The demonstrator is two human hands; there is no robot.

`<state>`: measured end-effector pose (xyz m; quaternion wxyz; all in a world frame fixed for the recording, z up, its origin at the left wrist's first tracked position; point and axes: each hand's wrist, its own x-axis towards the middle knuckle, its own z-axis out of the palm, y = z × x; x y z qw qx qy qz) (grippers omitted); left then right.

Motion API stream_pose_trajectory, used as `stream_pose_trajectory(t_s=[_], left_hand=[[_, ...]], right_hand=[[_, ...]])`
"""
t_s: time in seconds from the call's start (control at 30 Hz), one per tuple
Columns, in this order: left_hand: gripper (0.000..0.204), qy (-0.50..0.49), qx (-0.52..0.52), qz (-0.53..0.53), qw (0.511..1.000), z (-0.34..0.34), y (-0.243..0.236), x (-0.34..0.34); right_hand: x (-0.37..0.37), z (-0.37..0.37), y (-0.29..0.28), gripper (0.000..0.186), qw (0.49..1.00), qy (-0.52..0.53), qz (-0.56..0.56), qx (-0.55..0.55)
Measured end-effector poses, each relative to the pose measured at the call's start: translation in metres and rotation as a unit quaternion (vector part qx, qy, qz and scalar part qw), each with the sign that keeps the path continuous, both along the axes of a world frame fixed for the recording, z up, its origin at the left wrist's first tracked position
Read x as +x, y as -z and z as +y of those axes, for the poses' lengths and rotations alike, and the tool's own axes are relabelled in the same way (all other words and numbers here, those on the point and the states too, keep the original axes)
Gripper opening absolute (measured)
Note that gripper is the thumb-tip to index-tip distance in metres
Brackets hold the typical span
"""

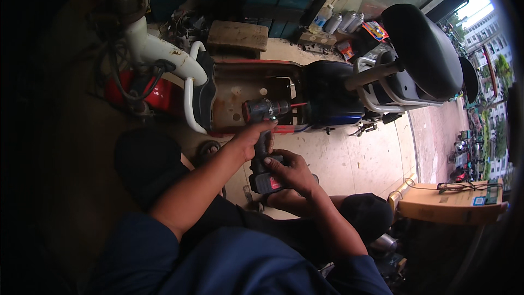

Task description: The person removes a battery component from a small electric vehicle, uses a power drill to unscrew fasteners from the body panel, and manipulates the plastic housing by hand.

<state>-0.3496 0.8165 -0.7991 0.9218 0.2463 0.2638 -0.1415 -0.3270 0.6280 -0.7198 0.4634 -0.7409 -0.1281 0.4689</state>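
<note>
A black cordless drill [261,110] with a red bit is held upright above my lap, its bit pointing right toward the battery bay of an electric scooter [229,95]. My left hand [256,136] is closed on the upper handle, just under the drill's body. Lower down, my right hand [292,172] grips the drill at its battery end. The scooter's open bay is tan inside, rust-stained, with round holes. Beside it are the black seat base [327,87], a raised black seat [420,52] and the white front column [166,57].
Behind the scooter stand a wooden stool [234,35], stacked dark boxes [273,5], several spray cans [341,22] and a bottle [322,19]. A cardboard box with cables [426,205] sits at my right. Through a doorway at the right show parked two-wheelers [464,153].
</note>
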Motion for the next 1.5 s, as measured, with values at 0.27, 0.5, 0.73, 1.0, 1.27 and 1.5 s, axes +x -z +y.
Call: stream_pose_trajectory(t_s=[0.27, 0.5, 0.73, 1.0, 1.27, 1.5], left_hand=[[0.021, 0.015, -0.024, 0.007, 1.0, -0.005, 0.018, 0.005], [0.018, 0.013, -0.034, 0.02, 0.999, -0.004, 0.018, 0.009], [0.016, 0.02, -0.03, 0.024, 0.999, -0.003, 0.016, 0.008], [0.017, 0.024, -0.032, 0.032, 0.999, -0.004, 0.014, 0.009], [0.017, 0.038, -0.05, 0.044, 0.997, 0.002, 0.018, 0.013], [0.022, 0.05, -0.014, 0.055, 0.997, 0.005, 0.012, 0.022]], right_hand=[[0.002, -0.002, -0.001, 0.055, 1.0, -0.002, -0.006, -0.027], [0.004, -0.003, 0.008, 0.061, 1.0, 0.005, -0.015, 0.0], [0.005, -0.001, 0.002, 0.056, 1.0, 0.005, 0.002, -0.031], [0.003, -0.006, 0.014, 0.06, 1.0, 0.012, -0.022, -0.001], [0.005, -0.001, 0.007, 0.056, 1.0, 0.01, 0.014, -0.017], [0.005, -0.002, 0.019, 0.059, 0.999, 0.018, 0.024, 0.013]])
